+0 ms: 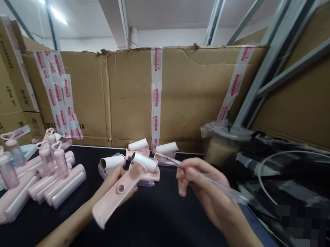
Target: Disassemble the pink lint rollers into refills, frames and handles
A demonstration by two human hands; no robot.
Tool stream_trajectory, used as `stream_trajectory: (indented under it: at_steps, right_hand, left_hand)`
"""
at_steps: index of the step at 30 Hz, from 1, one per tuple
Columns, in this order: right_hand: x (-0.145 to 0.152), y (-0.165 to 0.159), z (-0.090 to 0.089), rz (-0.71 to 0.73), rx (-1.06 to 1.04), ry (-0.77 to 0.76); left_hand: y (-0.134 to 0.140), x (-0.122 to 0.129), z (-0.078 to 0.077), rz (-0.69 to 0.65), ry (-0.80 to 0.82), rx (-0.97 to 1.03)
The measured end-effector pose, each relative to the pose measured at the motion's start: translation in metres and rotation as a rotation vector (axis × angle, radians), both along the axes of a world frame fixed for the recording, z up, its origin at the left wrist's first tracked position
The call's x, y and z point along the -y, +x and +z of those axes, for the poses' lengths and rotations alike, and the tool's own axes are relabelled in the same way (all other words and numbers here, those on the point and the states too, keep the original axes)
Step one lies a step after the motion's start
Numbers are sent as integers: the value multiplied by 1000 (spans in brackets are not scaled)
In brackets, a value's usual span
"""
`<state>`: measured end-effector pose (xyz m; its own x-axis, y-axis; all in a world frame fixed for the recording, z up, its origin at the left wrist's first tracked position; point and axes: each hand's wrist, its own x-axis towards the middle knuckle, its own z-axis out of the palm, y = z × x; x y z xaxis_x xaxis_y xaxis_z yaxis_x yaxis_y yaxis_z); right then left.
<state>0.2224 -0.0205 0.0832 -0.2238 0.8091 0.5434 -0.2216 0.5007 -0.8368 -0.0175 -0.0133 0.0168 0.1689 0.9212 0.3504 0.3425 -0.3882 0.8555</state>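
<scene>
My left hand (111,181) is closed around a long pink plastic shell (110,204), tilted, with a round hole near its middle. My right hand (210,186) pinches a thin clear plastic piece (232,192); one narrow end sticks out past the fingertips toward the centre, and a wider end shows behind the hand. Just beyond my hands lie several white paper rolls, one (113,162) with its cardboard core showing. Pink holders, such as one nearby (153,175), sit under or beside the rolls.
At left, several pink cylinders (65,186) lie on the black table (156,229), with clear pink bottles (5,170) with loop tops standing among them. A lidded drink cup (223,145) and dark plastic bags (286,175) are at right. A taped cardboard wall (129,98) closes the back.
</scene>
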Motion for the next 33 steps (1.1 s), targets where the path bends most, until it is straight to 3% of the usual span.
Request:
stream_trajectory:
  at_steps: [3,5,10,13,19,26,33]
  right_hand:
    - [2,-7,-6,217,6,-118]
    - [4,-12,-10,275,-42,-178]
    - [5,-22,-18,260,6,-279]
    - [6,-26,-21,220,55,-280]
    - [9,-24,-22,213,121,-219]
    - [14,-20,-19,161,214,-150]
    - [14,-23,-21,123,179,-193]
  left_hand:
    - [3,4,4,-9,-33,6]
    - [1,9,9,-90,-29,-2]
    - [-9,20,16,-425,-69,-90]
    - [-12,23,18,-518,-73,-131]
    - [-7,27,20,-449,-58,-179]
    - [-7,26,21,-513,-96,-124]
    - [-4,27,21,-494,-97,-107]
